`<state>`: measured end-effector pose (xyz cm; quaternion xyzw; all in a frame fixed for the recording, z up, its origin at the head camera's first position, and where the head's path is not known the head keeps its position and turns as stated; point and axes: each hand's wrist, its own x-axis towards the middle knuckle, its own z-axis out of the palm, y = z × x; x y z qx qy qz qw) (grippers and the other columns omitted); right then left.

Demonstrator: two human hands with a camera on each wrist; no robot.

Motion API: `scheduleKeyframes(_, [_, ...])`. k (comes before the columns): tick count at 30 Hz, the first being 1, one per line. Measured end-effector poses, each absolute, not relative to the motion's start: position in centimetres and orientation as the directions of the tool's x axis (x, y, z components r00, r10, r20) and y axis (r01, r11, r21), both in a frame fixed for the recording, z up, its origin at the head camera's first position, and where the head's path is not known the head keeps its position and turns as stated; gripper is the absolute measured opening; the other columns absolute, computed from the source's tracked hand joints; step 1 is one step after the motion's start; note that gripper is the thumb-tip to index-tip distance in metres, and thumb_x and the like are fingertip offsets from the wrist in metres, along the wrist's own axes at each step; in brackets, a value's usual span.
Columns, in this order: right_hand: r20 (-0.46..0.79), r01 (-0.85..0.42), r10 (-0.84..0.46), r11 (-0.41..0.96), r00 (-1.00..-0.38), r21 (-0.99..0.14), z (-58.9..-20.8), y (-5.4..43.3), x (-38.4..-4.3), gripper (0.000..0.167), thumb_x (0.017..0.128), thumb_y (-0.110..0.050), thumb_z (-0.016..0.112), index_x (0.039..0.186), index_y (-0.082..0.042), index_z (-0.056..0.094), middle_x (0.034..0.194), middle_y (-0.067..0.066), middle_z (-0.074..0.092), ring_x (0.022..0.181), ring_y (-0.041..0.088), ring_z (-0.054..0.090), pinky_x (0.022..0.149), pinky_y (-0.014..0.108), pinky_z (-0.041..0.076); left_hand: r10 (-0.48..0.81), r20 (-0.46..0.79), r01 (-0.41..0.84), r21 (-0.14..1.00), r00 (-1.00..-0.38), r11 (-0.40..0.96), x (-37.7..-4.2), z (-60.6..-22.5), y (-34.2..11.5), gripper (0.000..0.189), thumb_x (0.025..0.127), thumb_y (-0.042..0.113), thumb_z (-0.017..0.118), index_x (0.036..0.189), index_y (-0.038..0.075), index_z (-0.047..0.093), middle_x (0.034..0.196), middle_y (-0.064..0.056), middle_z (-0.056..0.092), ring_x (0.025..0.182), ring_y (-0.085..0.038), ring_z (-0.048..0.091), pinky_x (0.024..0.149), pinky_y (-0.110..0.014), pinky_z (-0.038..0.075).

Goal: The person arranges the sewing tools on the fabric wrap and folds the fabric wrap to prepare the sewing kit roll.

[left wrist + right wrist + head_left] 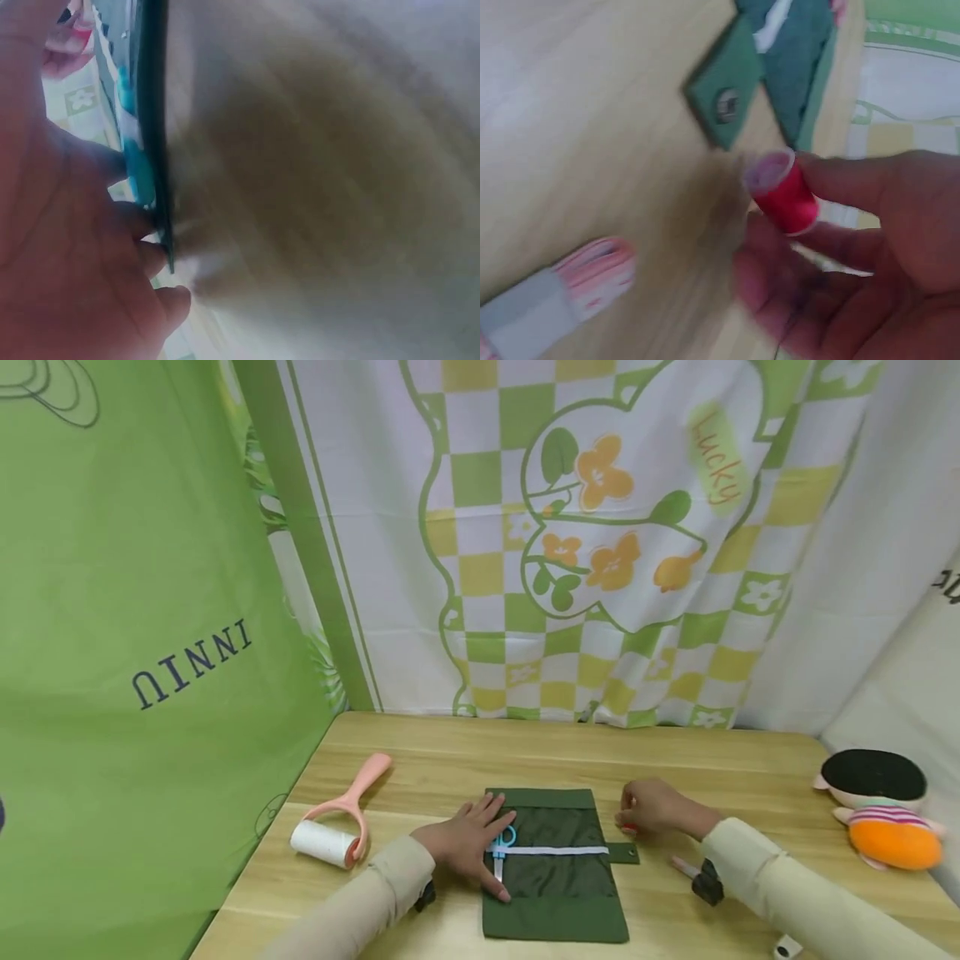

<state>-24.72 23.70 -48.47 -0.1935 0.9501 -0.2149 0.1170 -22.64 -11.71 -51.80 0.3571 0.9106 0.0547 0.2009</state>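
A dark green fabric pouch (555, 893) lies unfolded on the table, with a white elastic strap (558, 851) across its middle and a snap tab (724, 94) at its right side. Small scissors with light blue handles (504, 839) sit under the strap at the left. My left hand (468, 843) rests there with spread fingers (154, 259) over the pouch's left edge and beside the scissors. Just right of the tab, my right hand (660, 807) pinches a small red thread spool (786, 196) between thumb and fingers, raised above the table in the right wrist view.
A pink-handled lint roller (326, 843) lies at the left. Right of the pouch is a folded pinkish strip in a pale band (566, 300). A small white object (786, 947) lies near the front right. Plush toys (885, 835) sit at the right edge.
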Motion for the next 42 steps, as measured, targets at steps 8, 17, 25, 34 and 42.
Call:
scheduleKeyframes(8, [0.109, -0.483, -0.516, 0.680, -0.850, -0.552, -46.5, 19.4, -25.6, 0.009, 0.094, -0.005, 0.067, 0.103, -0.004, 0.067, 0.089, 0.006, 0.072, 0.072, 0.006, 0.066, 0.058, 0.020, 0.051, 0.676, -0.297, 0.644, 0.213, -0.674, 0.735, -22.9, -52.2, -11.5, 0.120, 0.074, 0.076, 0.070, 0.163, 0.023, 0.010, 0.171, -0.012, -0.004, 0.159, -0.032, -0.003, 0.127, -0.054, 0.013])
scheduleKeyframes(17, [0.227, -0.741, -0.727, 0.533, -0.649, -0.409, -48.2, 13.4, -24.3, 0.013, 0.088, -0.007, 0.075, 0.100, -0.006, 0.071, 0.086, 0.001, 0.070, 0.069, 0.001, 0.058, 0.061, 0.017, 0.049, 0.681, -0.281, 0.640, 0.234, -0.676, 0.732, -23.1, -52.6, -11.1, 0.120, 0.074, 0.075, 0.071, 0.163, 0.021, 0.012, 0.170, -0.015, -0.002, 0.159, -0.032, -0.003, 0.127, -0.050, 0.015])
scheduleKeyframes(25, [0.221, -0.825, -0.811, 0.462, -0.541, -0.325, -50.2, 11.8, -24.5, 0.009, 0.089, -0.010, 0.076, 0.098, -0.010, 0.075, 0.087, -0.002, 0.070, 0.074, 0.003, 0.059, 0.066, 0.020, 0.051, 0.668, -0.318, 0.630, 0.227, -0.673, 0.743, -22.6, -52.1, -11.1, 0.122, 0.075, 0.077, 0.069, 0.163, 0.018, 0.008, 0.170, -0.016, -0.006, 0.158, -0.034, -0.005, 0.127, -0.046, 0.016])
scheduleKeyframes(34, [0.151, -0.863, -0.862, 0.442, -0.484, -0.245, -50.0, 9.8, -24.9, 0.003, 0.091, -0.013, 0.073, 0.094, -0.012, 0.071, 0.083, -0.005, 0.065, 0.074, -0.001, 0.055, 0.066, 0.019, 0.049, 0.655, -0.343, 0.630, 0.197, -0.673, 0.751, -22.6, -51.7, -11.8, 0.124, 0.077, 0.077, 0.067, 0.163, 0.013, 0.004, 0.169, -0.017, -0.009, 0.158, -0.034, -0.007, 0.128, -0.048, 0.014])
scheduleKeyframes(42, [0.041, -0.806, -0.859, 0.460, -0.510, -0.372, -49.5, 9.5, -25.0, 0.005, 0.087, -0.010, 0.077, 0.085, -0.012, 0.073, 0.074, -0.007, 0.066, 0.063, -0.005, 0.048, 0.059, 0.015, 0.045, 0.645, -0.346, 0.628, 0.176, -0.682, 0.758, -22.6, -51.5, -11.5, 0.125, 0.075, 0.081, 0.064, 0.163, 0.014, 0.006, 0.170, -0.016, -0.007, 0.158, -0.033, -0.006, 0.123, -0.063, 0.015])
